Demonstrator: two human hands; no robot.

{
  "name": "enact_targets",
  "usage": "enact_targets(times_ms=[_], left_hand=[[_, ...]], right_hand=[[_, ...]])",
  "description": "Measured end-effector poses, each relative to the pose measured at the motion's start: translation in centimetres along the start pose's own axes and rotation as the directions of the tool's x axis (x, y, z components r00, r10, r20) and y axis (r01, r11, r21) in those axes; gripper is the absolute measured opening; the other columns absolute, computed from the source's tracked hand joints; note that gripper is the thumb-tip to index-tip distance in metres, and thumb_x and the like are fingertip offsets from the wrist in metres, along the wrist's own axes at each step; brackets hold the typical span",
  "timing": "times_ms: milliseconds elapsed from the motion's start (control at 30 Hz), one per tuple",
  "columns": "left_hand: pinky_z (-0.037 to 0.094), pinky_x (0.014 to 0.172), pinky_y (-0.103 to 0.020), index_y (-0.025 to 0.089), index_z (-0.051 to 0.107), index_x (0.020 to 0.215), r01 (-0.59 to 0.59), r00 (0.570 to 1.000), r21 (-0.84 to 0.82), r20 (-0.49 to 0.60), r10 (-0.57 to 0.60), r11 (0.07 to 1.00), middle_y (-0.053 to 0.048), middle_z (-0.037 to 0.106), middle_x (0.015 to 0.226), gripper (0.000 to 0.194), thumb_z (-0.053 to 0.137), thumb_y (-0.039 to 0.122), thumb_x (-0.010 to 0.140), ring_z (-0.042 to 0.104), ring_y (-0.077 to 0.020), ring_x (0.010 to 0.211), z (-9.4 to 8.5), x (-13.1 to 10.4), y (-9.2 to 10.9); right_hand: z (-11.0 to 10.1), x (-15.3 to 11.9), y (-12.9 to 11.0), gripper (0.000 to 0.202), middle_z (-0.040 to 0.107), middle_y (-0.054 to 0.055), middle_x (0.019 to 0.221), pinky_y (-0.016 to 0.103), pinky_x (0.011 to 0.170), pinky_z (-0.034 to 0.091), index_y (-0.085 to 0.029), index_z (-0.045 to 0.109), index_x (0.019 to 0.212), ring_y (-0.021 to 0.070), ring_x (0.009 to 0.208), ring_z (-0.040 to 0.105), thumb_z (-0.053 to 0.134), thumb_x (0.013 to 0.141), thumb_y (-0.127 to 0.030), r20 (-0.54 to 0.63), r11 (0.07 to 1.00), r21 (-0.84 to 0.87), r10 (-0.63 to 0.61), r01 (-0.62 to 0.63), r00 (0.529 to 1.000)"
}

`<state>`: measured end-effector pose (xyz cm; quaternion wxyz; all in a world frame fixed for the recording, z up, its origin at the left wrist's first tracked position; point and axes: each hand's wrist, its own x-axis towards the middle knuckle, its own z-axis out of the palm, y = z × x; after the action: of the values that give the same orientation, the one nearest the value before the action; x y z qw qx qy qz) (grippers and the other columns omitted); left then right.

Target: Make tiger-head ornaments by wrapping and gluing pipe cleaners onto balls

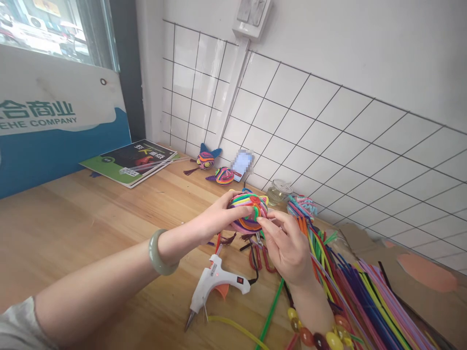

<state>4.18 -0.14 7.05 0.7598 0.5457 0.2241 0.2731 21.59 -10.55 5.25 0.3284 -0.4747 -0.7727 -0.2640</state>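
Observation:
A rounded craft piece [242, 224] wrapped in rainbow-coloured strips, with a red spiral on top, is held above the wooden table [120, 228]. My left hand [222, 214] grips it from the left, thumb across its front. The fingertips of my right hand [286, 243] are pinched against its right side; whether a small part is between them is too small to tell. Below lies a white glue gun [215, 282], its metal nozzle toward the lower left. Red-handled scissors [256, 257] lie partly hidden behind my right hand.
Bundles of coloured pipe cleaners [368, 301] cover the right side near cardboard [412, 272]. Behind are two finished-looking craft pieces [206, 159], a phone [242, 164] and a glass jar [279, 192]. A magazine [134, 163] lies back left. A green strip [272, 311] lies in front.

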Motion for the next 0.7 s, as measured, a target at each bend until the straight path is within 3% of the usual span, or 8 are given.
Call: enact_targets(times_ms=[200, 400, 700], left_hand=[[0.057, 0.065, -0.026, 0.017, 0.052, 0.119, -0.042, 0.997, 0.057, -0.055, 0.045, 0.997, -0.009, 0.066, 0.116, 0.046, 0.07, 0.032, 0.079, 0.069, -0.0217, 0.094, 0.3, 0.1, 0.0], [0.057, 0.075, -0.029, 0.017, 0.052, 0.118, -0.12, 0.991, 0.063, -0.059, 0.124, 0.991, -0.008, 0.067, 0.114, 0.046, 0.07, 0.033, 0.079, 0.067, -0.0227, 0.102, 0.2, 0.4, -0.7], [0.058, 0.067, -0.029, 0.016, 0.052, 0.116, -0.089, 0.993, 0.043, -0.077, 0.092, 0.995, -0.009, 0.068, 0.111, 0.046, 0.071, 0.033, 0.078, 0.068, -0.0234, 0.096, 0.4, 0.4, -0.5]], right_hand=[[0.1, 0.0, -0.1, 0.048, 0.059, 0.011, 0.11, 0.033, 0.073, 0.057, -0.027, 0.056, 0.132, 0.0208, 0.097, 0.065, 0.053, 0.091, -0.002, -0.012, 1.0, -0.006, -0.002, 0.002, 1.0], [0.0, 0.0, -0.1, 0.049, 0.06, 0.011, 0.111, 0.034, 0.074, 0.058, -0.028, 0.057, 0.132, 0.021, 0.097, 0.065, 0.053, 0.09, -0.002, -0.013, 1.0, 0.004, 0.005, -0.005, 1.0], [0.0, 0.1, -0.2, 0.047, 0.061, 0.011, 0.111, 0.034, 0.075, 0.058, -0.028, 0.058, 0.132, 0.0205, 0.096, 0.066, 0.052, 0.091, -0.005, -0.013, 1.0, -0.007, 0.012, -0.012, 1.0]])
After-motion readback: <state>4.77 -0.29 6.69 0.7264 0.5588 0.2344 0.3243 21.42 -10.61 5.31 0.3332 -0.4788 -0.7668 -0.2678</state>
